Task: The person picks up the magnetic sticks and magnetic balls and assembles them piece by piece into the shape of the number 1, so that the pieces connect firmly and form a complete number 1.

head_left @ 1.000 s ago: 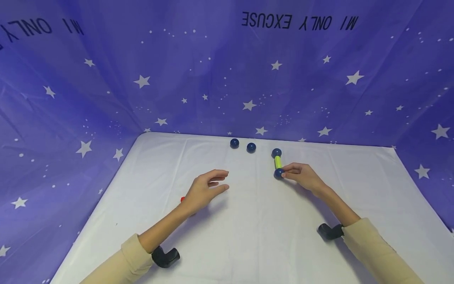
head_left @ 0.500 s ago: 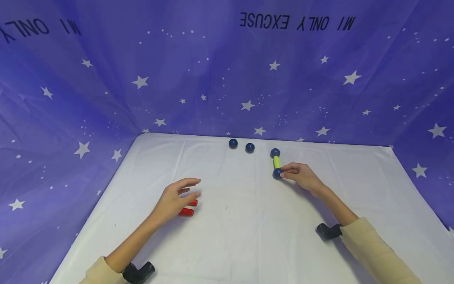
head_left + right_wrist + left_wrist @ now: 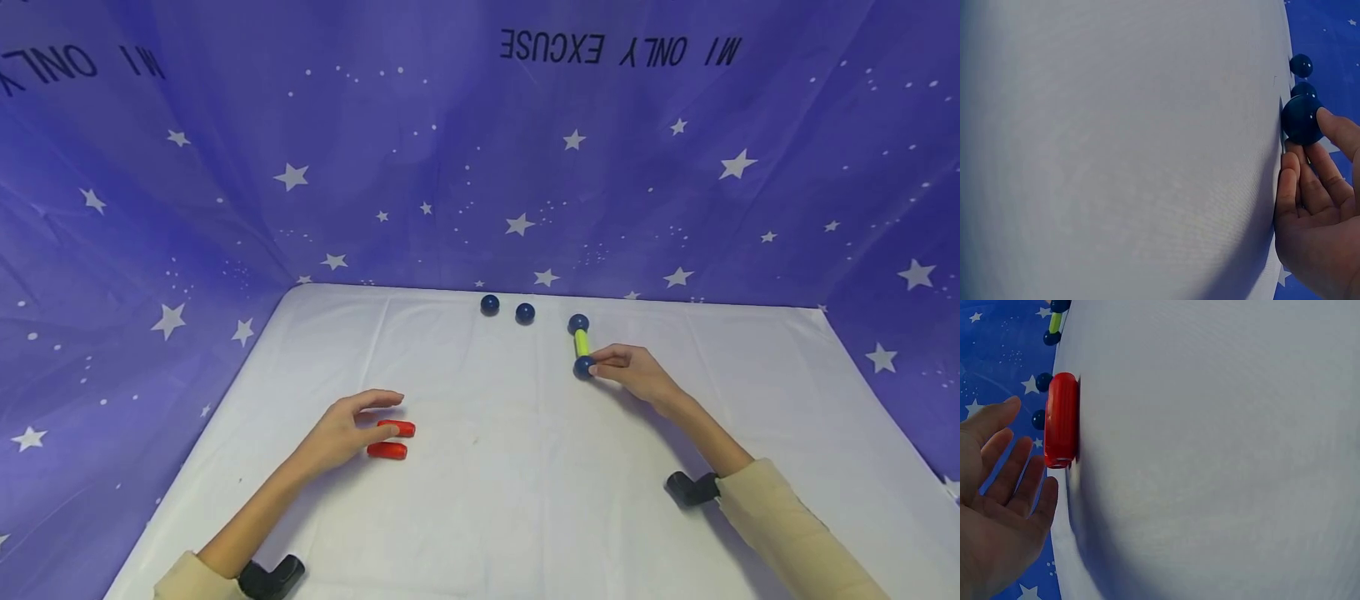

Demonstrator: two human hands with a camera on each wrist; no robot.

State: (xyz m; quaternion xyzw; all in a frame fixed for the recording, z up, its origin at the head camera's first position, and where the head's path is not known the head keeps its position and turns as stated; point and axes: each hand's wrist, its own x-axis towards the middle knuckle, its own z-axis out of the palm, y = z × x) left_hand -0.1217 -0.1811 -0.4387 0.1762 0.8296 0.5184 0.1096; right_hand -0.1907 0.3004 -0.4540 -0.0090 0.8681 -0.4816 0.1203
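Note:
Between thumb and fingers my right hand (image 3: pixel 634 372) pinches a dark blue ball (image 3: pixel 1302 120) at the near end of a yellow-green rod (image 3: pixel 582 342). A second blue ball (image 3: pixel 578 323) sits on the rod's far end. My left hand (image 3: pixel 341 432) reaches over two red rods, thumb and fingers spread apart. Its thumb overlaps the farther red rod (image 3: pixel 405 428) in the head view; the nearer red rod (image 3: pixel 387 451) lies just beside it. In the left wrist view a red rod (image 3: pixel 1061 422) stands in front of the loosely extended fingers, with nothing gripped.
Two loose blue balls, one at left (image 3: pixel 490 305) and one at right (image 3: pixel 525 313), lie near the back edge of the white-covered table (image 3: pixel 480 517). A purple star-patterned curtain (image 3: pixel 420 167) rises behind and at both sides. Black camera mounts sit at both wrists.
My left hand has moved left and toward me from mid-table to the red rods, which now show more fully. The right hand keeps its pinch on the ball.

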